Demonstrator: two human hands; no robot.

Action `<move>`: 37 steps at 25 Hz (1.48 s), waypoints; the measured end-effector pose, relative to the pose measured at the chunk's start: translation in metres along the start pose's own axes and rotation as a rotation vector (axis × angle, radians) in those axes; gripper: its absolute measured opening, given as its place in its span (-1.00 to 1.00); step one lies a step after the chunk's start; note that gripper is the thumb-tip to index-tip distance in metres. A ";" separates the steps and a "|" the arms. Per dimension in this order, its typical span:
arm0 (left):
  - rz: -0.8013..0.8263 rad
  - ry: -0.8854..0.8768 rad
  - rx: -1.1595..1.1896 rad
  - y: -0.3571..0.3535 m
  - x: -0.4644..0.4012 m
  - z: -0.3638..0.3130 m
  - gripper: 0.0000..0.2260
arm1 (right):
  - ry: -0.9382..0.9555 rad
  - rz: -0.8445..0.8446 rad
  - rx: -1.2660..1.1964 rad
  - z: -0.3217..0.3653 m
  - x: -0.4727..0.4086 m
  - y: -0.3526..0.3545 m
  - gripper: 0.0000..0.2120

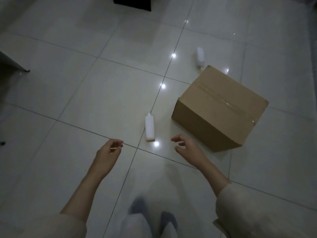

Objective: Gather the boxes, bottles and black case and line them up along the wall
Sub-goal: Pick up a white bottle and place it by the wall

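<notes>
Floor: pale glossy tiles (72, 93) with dark grout lines and small bright reflections fill nearly the whole frame.
Cardboard box: a brown box (221, 109) sealed with clear tape along its top sits right of centre, turned at an angle to the grout lines.
Near bottle: a white squeeze bottle (149, 127) lies on the floor at centre, just left of the box, nozzle pointing to the top of the frame.
Far bottle: a second white bottle (200, 56) sits beyond the box's far corner, upper right of centre; blur hides whether it touches the box.
Black object: a dark shape (132, 3), cut off by the top edge, is too cropped to identify.
Left hand: the left hand (107, 154) hangs lower left of the near bottle, fingers loosely curled, holding nothing.
Right hand: the right hand (187, 148) hovers between the near bottle and the box's near corner, fingers slightly spread and bent, touching neither.
Feet: blurred grey shoes (154, 213) show at bottom centre.
</notes>
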State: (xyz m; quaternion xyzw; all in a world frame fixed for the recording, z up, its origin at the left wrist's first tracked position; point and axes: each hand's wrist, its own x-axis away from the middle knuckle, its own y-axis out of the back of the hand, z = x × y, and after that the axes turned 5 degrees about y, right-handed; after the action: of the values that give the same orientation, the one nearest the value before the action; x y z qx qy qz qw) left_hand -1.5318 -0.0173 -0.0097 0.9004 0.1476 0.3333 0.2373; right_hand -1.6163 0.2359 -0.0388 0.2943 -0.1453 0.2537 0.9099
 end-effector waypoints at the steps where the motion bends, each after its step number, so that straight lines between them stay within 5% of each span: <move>1: -0.003 0.015 0.009 -0.002 -0.015 -0.002 -0.85 | -0.005 -0.003 0.003 0.000 -0.017 -0.003 -0.74; 10: 0.109 0.050 0.033 -0.047 -0.162 0.020 -0.84 | -0.216 0.004 0.090 -0.042 -0.164 -0.073 -0.61; 20: 0.067 0.129 0.069 -0.132 -0.287 0.129 -0.82 | -0.508 0.046 0.105 -0.161 -0.287 -0.209 -0.10; 24: 0.052 0.158 0.043 -0.142 -0.301 0.157 -0.83 | -0.493 -0.057 0.127 -0.179 -0.301 -0.236 -0.13; 27: 0.049 0.177 0.030 -0.142 -0.299 0.151 -0.84 | -0.473 -0.093 -0.068 -0.170 -0.303 -0.224 -0.30; 32: 0.104 0.202 0.089 -0.131 -0.267 0.082 -0.79 | -0.451 0.084 -0.602 -0.113 -0.252 -0.158 -0.55; 37: 0.280 0.140 0.331 -0.107 -0.217 -0.051 -0.44 | -0.235 0.172 -0.688 -0.027 -0.191 -0.052 -0.55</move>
State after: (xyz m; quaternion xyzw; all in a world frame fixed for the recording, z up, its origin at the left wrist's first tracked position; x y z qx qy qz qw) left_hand -1.7367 -0.0015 -0.1470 0.9135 0.0901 0.3959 0.0268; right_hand -1.7433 0.1444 -0.1628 -0.0148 -0.3498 0.2299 0.9080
